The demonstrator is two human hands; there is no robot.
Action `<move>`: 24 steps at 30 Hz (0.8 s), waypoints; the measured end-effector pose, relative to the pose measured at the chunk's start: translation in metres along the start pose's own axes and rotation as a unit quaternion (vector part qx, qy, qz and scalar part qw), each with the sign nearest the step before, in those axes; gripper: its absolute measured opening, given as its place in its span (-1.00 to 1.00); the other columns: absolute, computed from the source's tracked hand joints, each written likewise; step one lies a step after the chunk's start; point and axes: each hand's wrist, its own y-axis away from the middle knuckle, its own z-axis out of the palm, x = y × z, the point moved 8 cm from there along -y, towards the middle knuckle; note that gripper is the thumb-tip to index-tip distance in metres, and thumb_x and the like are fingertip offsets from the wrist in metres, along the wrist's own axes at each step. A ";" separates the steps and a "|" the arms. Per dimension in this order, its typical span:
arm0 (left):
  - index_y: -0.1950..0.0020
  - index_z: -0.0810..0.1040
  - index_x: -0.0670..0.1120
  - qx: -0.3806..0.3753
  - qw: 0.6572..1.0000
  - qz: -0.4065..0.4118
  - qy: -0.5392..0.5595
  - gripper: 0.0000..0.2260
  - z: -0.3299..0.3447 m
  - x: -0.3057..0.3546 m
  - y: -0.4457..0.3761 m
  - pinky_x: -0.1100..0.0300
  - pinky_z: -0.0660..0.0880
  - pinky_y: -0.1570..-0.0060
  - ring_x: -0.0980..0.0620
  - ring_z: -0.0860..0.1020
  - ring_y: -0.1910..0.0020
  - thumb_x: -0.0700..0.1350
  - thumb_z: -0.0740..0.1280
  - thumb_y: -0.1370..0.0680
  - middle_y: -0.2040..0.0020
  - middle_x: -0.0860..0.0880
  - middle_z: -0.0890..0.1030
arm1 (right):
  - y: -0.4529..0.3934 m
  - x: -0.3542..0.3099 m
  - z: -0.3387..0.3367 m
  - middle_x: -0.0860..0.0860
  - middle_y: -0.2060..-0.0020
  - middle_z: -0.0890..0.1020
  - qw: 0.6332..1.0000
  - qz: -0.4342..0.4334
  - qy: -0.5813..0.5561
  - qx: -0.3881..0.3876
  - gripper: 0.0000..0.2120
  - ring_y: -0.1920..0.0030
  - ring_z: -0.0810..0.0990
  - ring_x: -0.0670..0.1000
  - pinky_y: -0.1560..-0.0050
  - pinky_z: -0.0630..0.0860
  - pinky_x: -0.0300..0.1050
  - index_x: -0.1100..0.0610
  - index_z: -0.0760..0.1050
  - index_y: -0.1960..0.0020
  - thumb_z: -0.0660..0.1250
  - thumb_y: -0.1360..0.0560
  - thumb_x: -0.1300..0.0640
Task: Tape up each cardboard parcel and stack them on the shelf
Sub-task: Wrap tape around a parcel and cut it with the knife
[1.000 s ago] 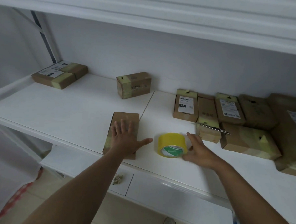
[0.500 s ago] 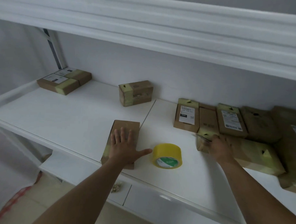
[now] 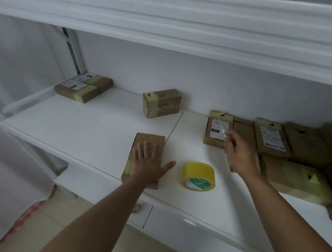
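A flat brown cardboard parcel (image 3: 151,142) lies near the front edge of the white shelf (image 3: 86,134). My left hand (image 3: 148,163) presses flat on it with straight, spread fingers. Just right of it stands a roll of yellow tape (image 3: 198,176). Above and to the right of the roll, my right hand (image 3: 239,153) is lifted off the shelf and grips a thin metal tool (image 3: 222,127), a knife or a pen, whose tip points up and away.
Several taped parcels (image 3: 292,149) crowd the right end of the shelf, one labelled parcel (image 3: 218,129) just beyond my right hand. One box (image 3: 161,102) stands at the back middle, and two flat parcels (image 3: 83,89) lie at the back left. A second shelf (image 3: 183,22) hangs overhead.
My right hand left the tape roll, reached to the parcels on the right, picked the thin tool off them and lifted it. My left hand stayed on the parcel.
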 end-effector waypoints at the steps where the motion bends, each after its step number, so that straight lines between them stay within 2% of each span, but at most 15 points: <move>1: -0.64 -0.11 -0.06 0.004 1.000 0.002 0.003 0.02 0.001 0.000 -0.001 -0.19 -0.24 -0.53 -0.31 -0.22 -0.58 0.56 -0.35 -0.35 -0.62 -0.26 -0.15 | -0.001 -0.021 0.015 0.03 0.31 0.58 0.993 0.015 -0.115 -0.010 -0.85 0.29 0.56 0.08 0.23 0.51 -0.07 0.06 0.52 0.00 0.24 -0.62 0.27; 4: -0.64 -0.04 -0.04 -0.003 0.999 0.004 0.040 -0.19 -0.001 -0.003 -0.001 -0.14 -0.24 -0.54 -0.29 -0.19 -0.59 0.31 -0.36 -0.46 -0.62 -0.25 -0.12 | -0.002 -0.068 0.071 0.08 0.36 0.66 0.918 0.113 -0.370 -0.081 -0.81 0.33 0.63 0.09 0.29 0.55 -0.17 0.15 0.59 0.08 0.26 -0.57 0.36; 6: -0.64 0.06 -0.01 -0.001 0.997 0.005 0.071 -0.35 -0.006 -0.007 -0.002 -0.06 -0.23 -0.55 -0.24 -0.16 -0.60 0.18 -0.22 -0.57 -0.63 -0.20 -0.07 | 0.006 -0.083 0.105 0.15 0.24 0.70 0.845 0.191 -0.477 -0.145 -0.82 0.24 0.68 0.12 0.24 0.58 -0.16 0.21 0.61 0.03 0.22 -0.59 0.30; 8: -0.61 0.16 -0.03 0.008 0.997 0.018 0.077 -0.35 -0.010 -0.011 -0.003 -0.02 -0.17 -0.54 -0.23 -0.09 -0.60 0.11 -0.17 -0.53 -0.63 -0.18 0.02 | 0.018 -0.080 0.131 0.17 0.12 0.71 0.766 0.270 -0.551 -0.191 -0.76 0.16 0.69 0.13 0.11 0.58 -0.09 0.23 0.60 -0.03 0.16 -0.62 0.20; 9: -0.61 0.17 -0.04 0.004 0.997 0.028 0.067 -0.34 -0.011 -0.012 -0.002 -0.02 -0.15 -0.54 -0.24 -0.06 -0.60 0.08 -0.15 -0.51 -0.63 -0.18 0.03 | 0.023 -0.077 0.138 0.16 0.07 0.72 0.748 0.291 -0.559 -0.209 -0.75 0.13 0.69 0.13 0.06 0.55 -0.06 0.23 0.58 -0.06 0.14 -0.62 0.19; 10: -0.61 0.17 -0.05 -0.003 0.998 0.038 0.051 -0.36 -0.010 -0.013 -0.001 -0.02 -0.13 -0.54 -0.24 -0.06 -0.60 0.06 -0.13 -0.52 -0.63 -0.18 0.03 | 0.025 -0.073 0.142 0.15 0.03 0.72 0.756 0.292 -0.544 -0.219 -0.78 0.11 0.69 0.12 0.03 0.53 -0.06 0.22 0.57 -0.08 0.16 -0.62 0.21; 12: -0.62 0.12 -0.04 -0.010 0.998 0.055 0.016 -0.47 -0.008 -0.015 0.003 -0.01 -0.12 -0.55 -0.22 -0.08 -0.61 0.01 -0.04 -0.63 -0.64 -0.14 -0.01 | 0.023 -0.068 0.141 0.12 0.04 0.72 0.801 0.260 -0.493 -0.220 -0.86 0.12 0.68 0.09 0.06 0.50 -0.10 0.20 0.56 -0.07 0.24 -0.59 0.25; 14: -0.62 0.11 0.05 0.007 0.998 0.060 0.012 -0.53 -0.011 -0.020 0.007 0.02 -0.10 -0.54 -0.13 -0.07 -0.62 0.03 -0.02 -0.70 -0.65 -0.05 0.00 | 0.021 -0.067 0.136 0.09 0.18 0.72 0.832 0.231 -0.462 -0.202 -0.92 0.21 0.64 0.04 0.14 0.48 -0.16 0.17 0.57 0.02 0.30 -0.58 0.25; 17: -0.60 0.04 0.22 0.012 0.999 0.039 0.000 -0.55 -0.012 -0.029 0.010 -0.08 -0.16 -0.54 -0.08 -0.12 -0.62 0.14 -0.12 -0.70 -0.65 0.07 -0.04 | 0.016 -0.064 0.126 0.07 0.38 0.58 0.899 0.161 -0.365 -0.179 -0.80 0.34 0.50 -0.01 0.22 0.45 -0.13 0.12 0.58 0.24 0.35 -0.57 0.19; 20: -0.61 0.00 0.23 -0.010 1.000 0.023 0.005 -0.55 -0.007 -0.033 0.009 -0.14 -0.18 -0.53 -0.10 -0.18 -0.62 0.15 -0.12 -0.70 -0.65 0.08 -0.10 | 0.017 -0.062 0.123 -0.03 0.49 0.49 0.944 0.111 -0.248 -0.184 -0.68 0.42 0.41 -0.06 0.27 0.34 -0.12 0.06 0.50 0.41 0.38 -0.52 0.15; 22: -0.62 0.01 0.15 -0.012 0.999 0.016 0.038 -0.54 -0.009 -0.035 0.008 -0.11 -0.05 -0.54 -0.11 -0.10 -0.62 0.10 -0.08 -0.70 -0.65 0.04 -0.07 | 0.017 -0.061 0.122 -0.06 0.48 0.48 0.954 0.097 -0.213 -0.188 -0.75 0.43 0.40 -0.06 0.27 0.33 -0.12 0.11 0.48 0.35 0.37 -0.50 0.19; 24: -0.61 0.08 0.07 0.000 0.994 -0.013 0.112 -0.54 -0.017 -0.042 0.007 -0.08 0.21 -0.45 -0.16 0.14 -0.57 0.04 -0.01 -0.70 -0.63 -0.06 0.06 | 0.018 -0.061 0.124 -0.02 0.37 0.54 0.954 0.090 -0.204 -0.200 -0.93 0.36 0.48 -0.05 0.24 0.42 -0.09 0.14 0.52 0.16 0.36 -0.50 0.22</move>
